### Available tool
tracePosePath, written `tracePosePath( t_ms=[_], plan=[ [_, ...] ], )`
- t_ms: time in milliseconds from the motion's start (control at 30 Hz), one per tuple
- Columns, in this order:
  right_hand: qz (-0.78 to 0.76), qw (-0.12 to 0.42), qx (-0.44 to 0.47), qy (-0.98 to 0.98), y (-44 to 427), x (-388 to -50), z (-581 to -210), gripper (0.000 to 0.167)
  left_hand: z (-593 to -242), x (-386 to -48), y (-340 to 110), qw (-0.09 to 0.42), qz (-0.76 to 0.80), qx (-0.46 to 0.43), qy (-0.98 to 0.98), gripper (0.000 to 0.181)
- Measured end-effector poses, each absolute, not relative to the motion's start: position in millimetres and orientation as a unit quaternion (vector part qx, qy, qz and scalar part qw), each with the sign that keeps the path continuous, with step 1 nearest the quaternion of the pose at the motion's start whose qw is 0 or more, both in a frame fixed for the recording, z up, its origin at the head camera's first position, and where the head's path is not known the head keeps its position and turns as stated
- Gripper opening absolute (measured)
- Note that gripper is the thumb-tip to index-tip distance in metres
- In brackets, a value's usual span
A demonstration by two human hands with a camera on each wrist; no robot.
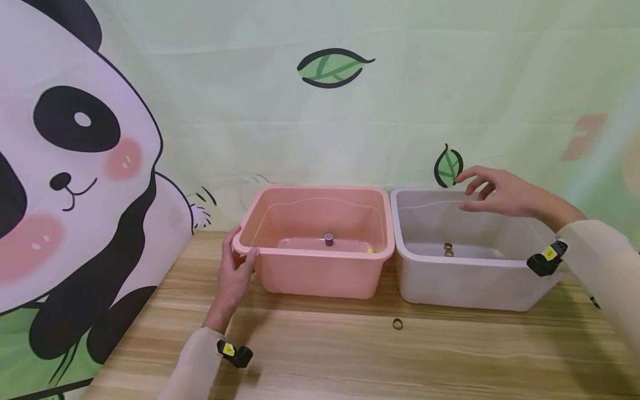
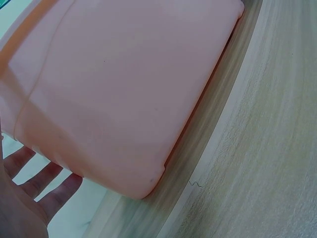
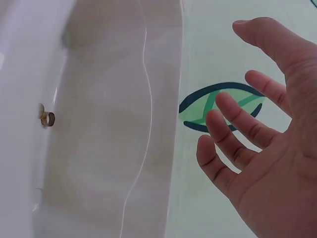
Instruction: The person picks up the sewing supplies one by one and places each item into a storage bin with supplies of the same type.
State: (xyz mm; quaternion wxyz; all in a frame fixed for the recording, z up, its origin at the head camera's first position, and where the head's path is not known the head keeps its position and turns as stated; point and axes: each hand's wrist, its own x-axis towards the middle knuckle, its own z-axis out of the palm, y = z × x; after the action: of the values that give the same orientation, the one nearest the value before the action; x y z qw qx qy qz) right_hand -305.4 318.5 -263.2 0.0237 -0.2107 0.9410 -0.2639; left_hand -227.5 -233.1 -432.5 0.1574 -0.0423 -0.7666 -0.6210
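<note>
Head view shows the left hand (image 1: 238, 273) grasping the near left corner of a pink bin (image 1: 320, 276), its thumb at the front of the rim and its fingers against the side wall, as the left wrist view also shows. Inside that bin sit a small purplish cylinder (image 1: 328, 240) with a pale top and, by the near right corner, a yellow item (image 1: 370, 250), mostly hidden by the rim. Just beside it on the desk (image 1: 320, 350) stands a pale grey bin (image 1: 465, 283). The right hand (image 1: 502, 193) hangs released above its far side, fingers loosely bent and spread apart. Small brass-coloured rings (image 1: 448, 250) lie close together on that bin's floor; their exact number is hard to tell. Another ring (image 1: 397, 324) lies on the desk, in front of the gap between the bins. Behind hangs a light green backdrop (image 1: 225, 83) with a printed panda (image 1: 135, 72).
</note>
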Motion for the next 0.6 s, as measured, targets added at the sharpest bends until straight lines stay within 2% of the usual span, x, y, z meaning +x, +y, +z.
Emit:
tracePosePath(
  t_ms=[600],
  plan=[
    [-0.268,-0.029,-0.263,0.926,305.8,-265.2,-265.6,0.055,-431.9,-226.6,-232.6,0.150,-0.626,-0.046,-0.764,0.066]
  ],
)
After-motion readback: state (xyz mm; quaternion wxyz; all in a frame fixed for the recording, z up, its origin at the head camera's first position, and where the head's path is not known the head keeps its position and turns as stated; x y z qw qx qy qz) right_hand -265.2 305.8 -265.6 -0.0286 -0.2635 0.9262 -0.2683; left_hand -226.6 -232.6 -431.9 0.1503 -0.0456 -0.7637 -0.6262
